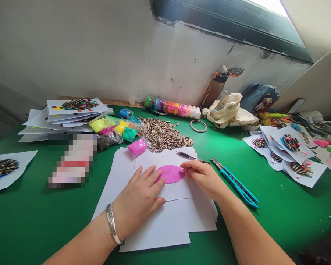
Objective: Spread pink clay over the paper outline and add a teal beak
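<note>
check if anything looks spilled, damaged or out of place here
The paper stack under the flat pink piece sits askew, its sheet edges not lining up. Striped seeds lie loose, though heaped rather than scattered. Wall paint looks ragged along the dark window frame.

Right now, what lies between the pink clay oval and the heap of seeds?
White paper, with the pen toward the right; the head view shows this.

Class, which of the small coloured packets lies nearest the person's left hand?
The pink packet, overlapping the top edge of the white paper; the other packets lie off the paper, farther from the left hand.
</note>
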A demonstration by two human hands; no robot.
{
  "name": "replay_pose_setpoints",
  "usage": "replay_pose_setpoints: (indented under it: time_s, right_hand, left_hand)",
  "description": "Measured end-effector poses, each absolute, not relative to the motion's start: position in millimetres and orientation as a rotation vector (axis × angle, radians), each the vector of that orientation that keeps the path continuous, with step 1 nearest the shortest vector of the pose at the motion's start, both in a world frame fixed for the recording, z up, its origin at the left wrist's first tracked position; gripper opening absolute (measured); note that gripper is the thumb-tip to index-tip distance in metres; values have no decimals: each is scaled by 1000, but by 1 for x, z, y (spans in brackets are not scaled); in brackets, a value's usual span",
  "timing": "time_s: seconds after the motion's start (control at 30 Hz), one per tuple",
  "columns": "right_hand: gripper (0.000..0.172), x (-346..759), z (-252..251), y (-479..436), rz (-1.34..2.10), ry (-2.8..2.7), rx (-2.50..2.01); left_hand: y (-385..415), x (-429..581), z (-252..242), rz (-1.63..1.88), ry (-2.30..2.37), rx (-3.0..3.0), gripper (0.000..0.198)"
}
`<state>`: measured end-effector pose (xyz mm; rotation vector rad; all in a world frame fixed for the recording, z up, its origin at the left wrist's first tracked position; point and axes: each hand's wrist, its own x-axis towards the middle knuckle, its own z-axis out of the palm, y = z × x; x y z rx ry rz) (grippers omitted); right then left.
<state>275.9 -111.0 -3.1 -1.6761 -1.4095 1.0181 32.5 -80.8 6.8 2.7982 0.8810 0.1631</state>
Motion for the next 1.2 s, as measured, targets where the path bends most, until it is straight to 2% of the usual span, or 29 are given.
replay_pose_setpoints:
  time_s: [0.2, 0.27, 0.37, 0.43, 0.87, 1.07, 1.2]
  right_hand:
    - [52, 285, -16, -110, 930, -1240, -1640]
    - [47, 285, -14, -111, 877, -1311, -1656]
    - [28, 282, -9, -113, 706, -1541, -1726]
    - [23, 280, -6, -115, 578, -1671, -1755]
    - [23, 264, 2, -117, 209, -2294, -1600]
    - [23, 270, 7, -121, 278, -2185, -1651]
    - [23, 266, 12, -121, 205, -2358, -1629]
  left_hand:
    - [-81, 32, 7, 208, 859, 2811, 39]
    - [-81, 32, 8, 214, 846, 2815, 39]
    - [-81, 32, 8, 200, 840, 2816, 40]
    - [-80, 33, 8, 184, 847, 2806, 40]
    - [-81, 33, 11, 129, 851, 2788, 39]
    - [-82, 33, 13, 85, 873, 2768, 39]
    - [-81, 34, 14, 72, 881, 2756, 40]
